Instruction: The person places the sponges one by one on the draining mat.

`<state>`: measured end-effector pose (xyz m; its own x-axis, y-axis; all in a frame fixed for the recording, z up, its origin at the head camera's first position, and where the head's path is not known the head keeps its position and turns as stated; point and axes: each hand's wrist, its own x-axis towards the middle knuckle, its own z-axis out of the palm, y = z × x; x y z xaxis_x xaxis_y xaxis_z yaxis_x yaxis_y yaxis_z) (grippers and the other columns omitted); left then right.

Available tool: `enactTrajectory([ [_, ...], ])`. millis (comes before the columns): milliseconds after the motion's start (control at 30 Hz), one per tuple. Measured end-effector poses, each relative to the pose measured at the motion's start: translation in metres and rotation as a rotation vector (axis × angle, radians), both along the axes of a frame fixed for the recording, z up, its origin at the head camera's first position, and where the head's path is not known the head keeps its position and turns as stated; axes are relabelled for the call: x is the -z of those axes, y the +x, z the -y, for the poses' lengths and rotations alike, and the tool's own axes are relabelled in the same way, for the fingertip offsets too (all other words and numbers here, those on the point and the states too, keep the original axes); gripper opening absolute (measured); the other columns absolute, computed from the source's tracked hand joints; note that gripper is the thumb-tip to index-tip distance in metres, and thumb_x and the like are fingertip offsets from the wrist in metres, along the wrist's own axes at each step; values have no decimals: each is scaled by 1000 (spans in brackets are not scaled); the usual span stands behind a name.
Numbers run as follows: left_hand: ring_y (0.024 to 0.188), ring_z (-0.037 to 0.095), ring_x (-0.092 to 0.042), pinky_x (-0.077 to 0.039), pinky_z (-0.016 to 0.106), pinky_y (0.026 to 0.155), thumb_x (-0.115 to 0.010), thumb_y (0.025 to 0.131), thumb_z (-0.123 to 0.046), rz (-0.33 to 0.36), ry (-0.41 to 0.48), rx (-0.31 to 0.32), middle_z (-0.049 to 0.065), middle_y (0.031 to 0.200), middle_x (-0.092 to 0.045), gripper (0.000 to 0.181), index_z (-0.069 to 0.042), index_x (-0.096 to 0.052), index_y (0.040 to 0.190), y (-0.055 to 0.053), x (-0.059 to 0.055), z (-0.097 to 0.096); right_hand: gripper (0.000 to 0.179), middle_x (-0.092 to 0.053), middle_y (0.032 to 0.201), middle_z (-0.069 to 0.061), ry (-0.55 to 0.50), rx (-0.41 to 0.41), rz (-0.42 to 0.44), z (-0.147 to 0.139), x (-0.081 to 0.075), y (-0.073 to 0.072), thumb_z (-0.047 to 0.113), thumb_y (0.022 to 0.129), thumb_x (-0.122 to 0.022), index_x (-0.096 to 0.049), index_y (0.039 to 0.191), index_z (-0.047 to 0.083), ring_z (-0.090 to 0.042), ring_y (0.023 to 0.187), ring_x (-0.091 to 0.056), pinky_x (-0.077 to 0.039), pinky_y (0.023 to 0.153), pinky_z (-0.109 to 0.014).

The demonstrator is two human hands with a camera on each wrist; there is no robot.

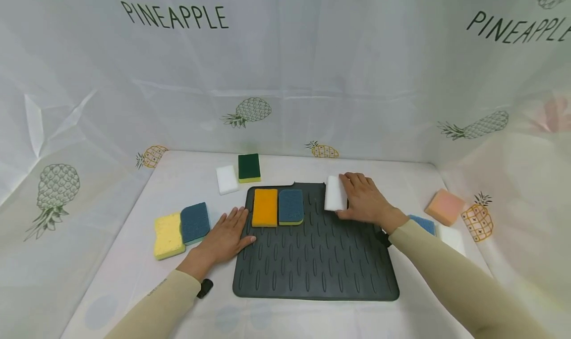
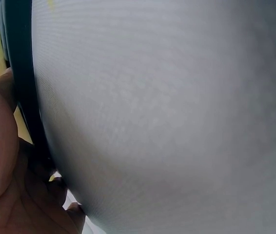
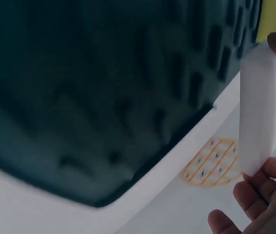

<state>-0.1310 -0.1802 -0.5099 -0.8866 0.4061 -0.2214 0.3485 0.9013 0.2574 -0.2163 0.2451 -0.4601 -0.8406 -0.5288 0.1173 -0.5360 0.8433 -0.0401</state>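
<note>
Pinching a white sponge [image 1: 333, 194] between thumb and fingers, the right hand [image 1: 367, 200] holds it at the far edge of the dark ridged mat [image 1: 312, 262], right of the orange sponge [image 1: 265, 207] and blue sponge [image 1: 291, 206] lying side by side, while the left hand [image 1: 225, 237] rests, fingers extended, against the mat's left edge.

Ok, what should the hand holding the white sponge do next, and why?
Maybe the right hand should bring the white sponge left and lay it beside the blue sponge on the dark mat. The orange sponge and the blue one already lie side by side there, but a gap separates the white one.
</note>
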Motion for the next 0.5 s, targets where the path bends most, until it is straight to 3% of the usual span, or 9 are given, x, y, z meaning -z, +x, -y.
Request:
enactTrajectory([
  [333,163,40,-16,-16,60,131,-50,108,-56,5,-3,-3,20,175,-18,88,1,-17,168,0,-2,-1,99,-47,155,-24,22,-100,93,33,11,3,54,85,-77,-41,157,-3,-43,141,-46,-42,113,-65],
  [500,163,39,-15,-15,60,131,-49,108,-57,2,-8,1,19,175,-17,89,0,-16,168,-1,0,0,99,-46,157,-23,41,-113,126,40,14,2,55,86,-76,-41,158,-1,-42,143,-45,-42,114,-63],
])
